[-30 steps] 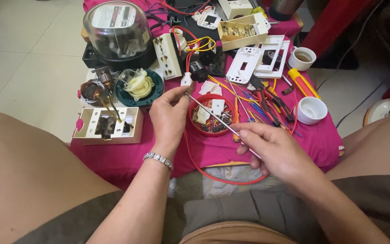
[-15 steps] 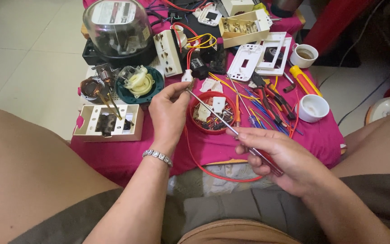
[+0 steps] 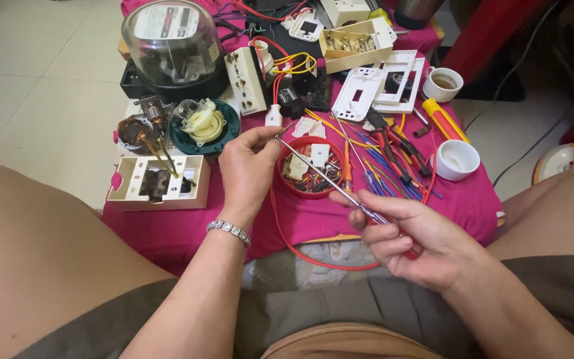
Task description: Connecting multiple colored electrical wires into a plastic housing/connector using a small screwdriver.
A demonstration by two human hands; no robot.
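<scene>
My left hand [image 3: 247, 169], with a silver bracelet at the wrist, pinches a small part at the tip of a long thin screwdriver [image 3: 330, 181]. My right hand [image 3: 410, 236] is closed around the screwdriver's red handle, low and to the right. The shaft slants up and left over a red round lid [image 3: 312, 171] filled with small screws and white bits. Both hands hover above a low table covered in pink cloth [image 3: 187, 223].
A glass-domed electric meter [image 3: 171, 43] stands at the back left, a white socket box [image 3: 157, 181] at the front left, a green dish with a coil [image 3: 204, 126] beside it. Coloured wires and pliers [image 3: 393, 156], two white cups [image 3: 458, 159], switch plates [image 3: 377, 90] and a red cable [image 3: 300, 249] crowd the right.
My right hand has drawn slightly down and right with the screwdriver, while my left hand stays pinched at its tip above the red lid.
</scene>
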